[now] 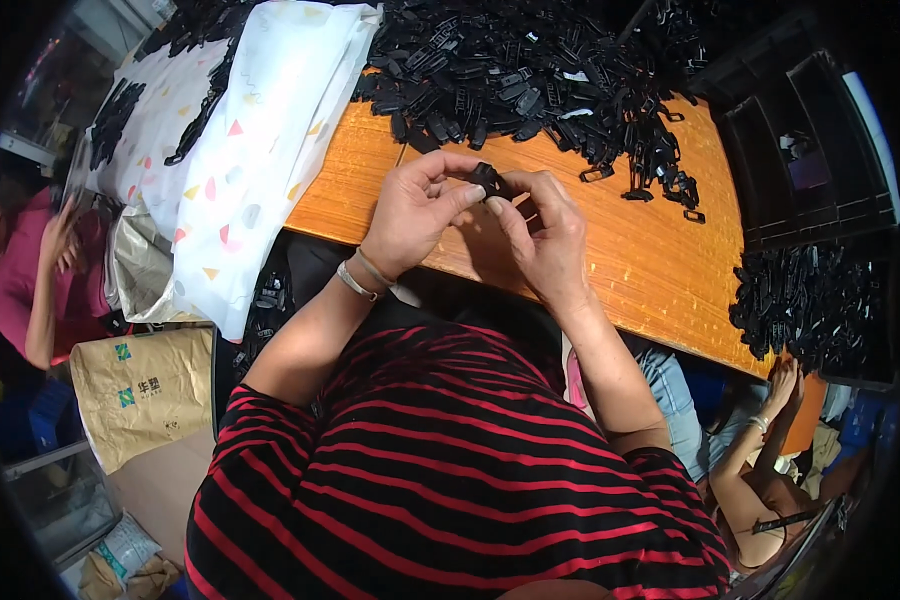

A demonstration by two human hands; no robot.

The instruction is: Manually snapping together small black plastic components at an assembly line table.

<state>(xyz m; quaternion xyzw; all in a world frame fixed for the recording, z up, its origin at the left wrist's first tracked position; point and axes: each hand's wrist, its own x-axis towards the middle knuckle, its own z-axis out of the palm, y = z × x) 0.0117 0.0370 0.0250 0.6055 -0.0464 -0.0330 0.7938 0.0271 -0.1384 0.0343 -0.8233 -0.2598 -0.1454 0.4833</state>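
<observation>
My two hands meet above the near edge of an orange-brown wooden table (630,270). Between the fingertips is a small black plastic buckle-like part (486,178), partly covered by the fingers. My left hand (415,210) pinches one side of it with thumb and forefinger; a band and a bracelet circle that wrist. On the other side, my right hand (555,235) grips it with thumb and curled fingers. Beyond them spreads a large heap of similar black plastic parts (490,85), with several loose ones, some shaped like rectangular frames, at its right edge.
A white sheet with coloured shapes (240,150) drapes over the table's left side. Below it stands a brown paper sack (150,390). A black crate (820,150) and more black parts (805,305) are at right. People sit at left (45,270) and lower right (755,490).
</observation>
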